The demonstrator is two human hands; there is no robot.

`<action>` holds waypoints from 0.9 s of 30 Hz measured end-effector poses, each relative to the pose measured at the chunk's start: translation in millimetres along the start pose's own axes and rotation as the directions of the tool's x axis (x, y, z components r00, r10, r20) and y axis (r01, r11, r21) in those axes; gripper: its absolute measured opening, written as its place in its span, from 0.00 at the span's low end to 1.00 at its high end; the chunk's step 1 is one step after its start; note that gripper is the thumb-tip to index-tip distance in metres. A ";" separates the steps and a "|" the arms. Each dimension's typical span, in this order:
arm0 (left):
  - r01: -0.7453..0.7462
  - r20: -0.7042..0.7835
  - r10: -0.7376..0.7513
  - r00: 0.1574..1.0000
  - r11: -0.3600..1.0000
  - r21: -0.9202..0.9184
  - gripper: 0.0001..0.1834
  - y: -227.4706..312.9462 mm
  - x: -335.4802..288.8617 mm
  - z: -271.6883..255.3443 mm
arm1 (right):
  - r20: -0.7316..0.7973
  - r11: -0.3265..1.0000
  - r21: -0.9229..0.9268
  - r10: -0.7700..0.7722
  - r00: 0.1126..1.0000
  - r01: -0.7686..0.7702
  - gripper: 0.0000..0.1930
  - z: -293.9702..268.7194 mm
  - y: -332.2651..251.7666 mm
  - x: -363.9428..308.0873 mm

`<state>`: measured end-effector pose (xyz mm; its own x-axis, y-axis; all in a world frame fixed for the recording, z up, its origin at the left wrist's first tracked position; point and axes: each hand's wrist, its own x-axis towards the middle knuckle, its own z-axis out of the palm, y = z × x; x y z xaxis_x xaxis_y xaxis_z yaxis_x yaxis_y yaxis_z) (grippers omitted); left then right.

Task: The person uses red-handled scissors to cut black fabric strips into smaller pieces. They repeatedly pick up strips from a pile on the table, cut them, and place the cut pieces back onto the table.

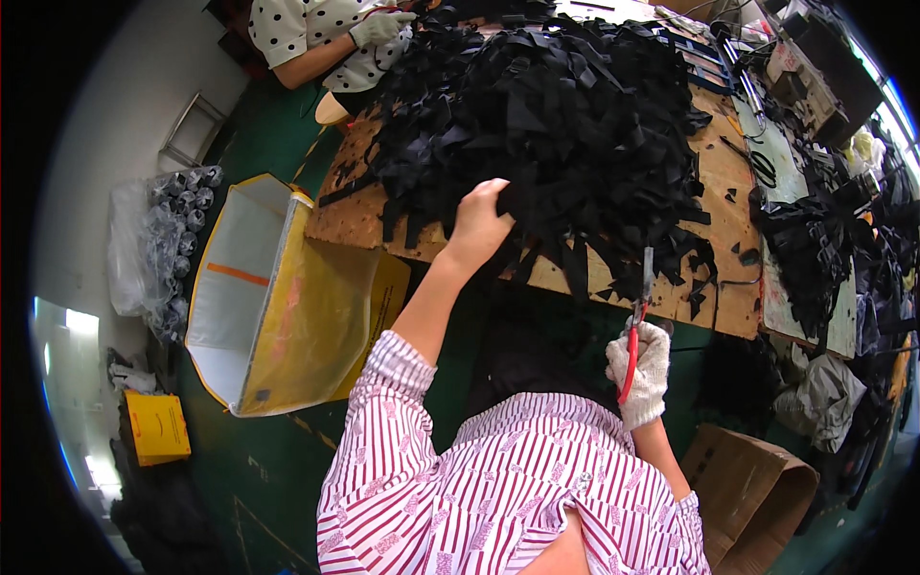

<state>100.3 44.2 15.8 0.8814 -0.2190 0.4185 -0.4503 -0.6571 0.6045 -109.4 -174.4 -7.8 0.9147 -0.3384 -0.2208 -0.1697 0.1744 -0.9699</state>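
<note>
"Black cut strips, one heap point(537, 115): location?"

"Wooden tabletop point(724, 273), spread over most of it, ragged ends hanging past the near edge."

"Left hand point(476, 228): condition and contents?"

"Bare, striped cuff at the forearm, set against the near side of the heap. Thumb and forefinger stand apart, remaining fingers hidden; cannot tell whether any strip is grasped."

"Right hand point(649, 372)?"

"White knitted glove, clenched on the red handles of one pair of scissors point(632, 347). Metal blades point away from the wearer, over the table's near edge, close to loose strips."

"Further items on the right?"

"Scissors with black handles point(763, 170), lying on the wood near its right side. Second black heap point(810, 251), on the adjoining pale green surface. Cardboard box point(733, 484), brown, on the floor."

"On the left?"

"Yellow bin point(311, 331), pale inside, beside the table corner. Clear plastic bag point(134, 244), against the wall. Yellow carton point(158, 428), small, below the bag."

"Persons across the table?"

"One co-worker, polka-dot top point(311, 29), gloved hand point(381, 28) near the heap's far left side."
</note>
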 end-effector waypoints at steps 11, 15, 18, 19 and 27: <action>0.064 -0.140 -0.054 0.989 0.996 0.065 0.17 -40.7 18.7 15.4 | 0.063 0.998 -0.060 -0.007 0.998 0.011 0.20 -6.7 4.8 2.2; 0.301 -0.020 -0.388 0.921 0.744 -0.597 0.11 -17.1 0.3 -21.0 | 0.188 0.971 -0.110 -0.189 0.964 0.212 0.25 0.3 -5.1 0.1; 0.346 0.160 -0.405 0.900 0.441 -0.828 0.12 21.0 -24.1 -26.1 | 0.331 0.993 -0.081 -0.058 0.942 0.089 0.23 5.1 -19.2 6.3; 0.352 0.183 -0.397 0.900 0.411 -0.841 0.13 25.2 -33.1 -23.7 | 0.368 0.992 -0.123 0.036 0.929 0.010 0.22 6.8 -23.8 9.4; 0.407 0.262 -0.354 0.898 0.440 -0.800 0.09 53.9 -58.2 4.5 | 0.289 0.952 -0.300 0.021 0.957 0.070 0.27 10.2 -5.5 22.1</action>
<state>25.4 18.3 21.0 0.9881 -0.1531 -0.0161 0.0468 0.1987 0.9789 -84.6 -173.4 -6.3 0.9779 -0.0531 -0.2022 -0.2077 -0.1347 -0.9689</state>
